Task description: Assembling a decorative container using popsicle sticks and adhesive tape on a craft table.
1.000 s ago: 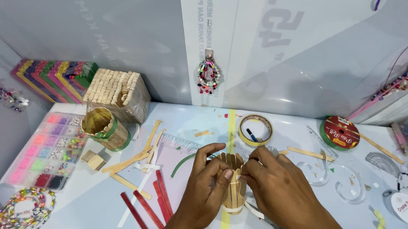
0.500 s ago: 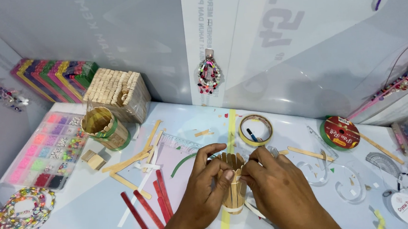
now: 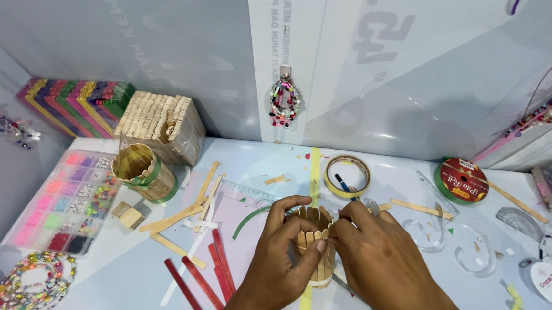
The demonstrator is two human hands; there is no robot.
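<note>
Both hands on one item: left hand (image 3: 282,264) curled round the stick cup (image 3: 314,244), fingers closed on its wall; right hand (image 3: 381,264) pinching a slat at the rim; cup upright between them on the white table (image 3: 124,295). Handling: light, stiff, probably fragile at the joints; best gripped round the wall. Left of hands: red sticks (image 3: 200,280). Hidden: cup's base and near side.

L hand (image 3: 284,264) & R hand (image 3: 377,258) side by side, fingers (image 3: 292,207) curled, tips meeting.
</note>
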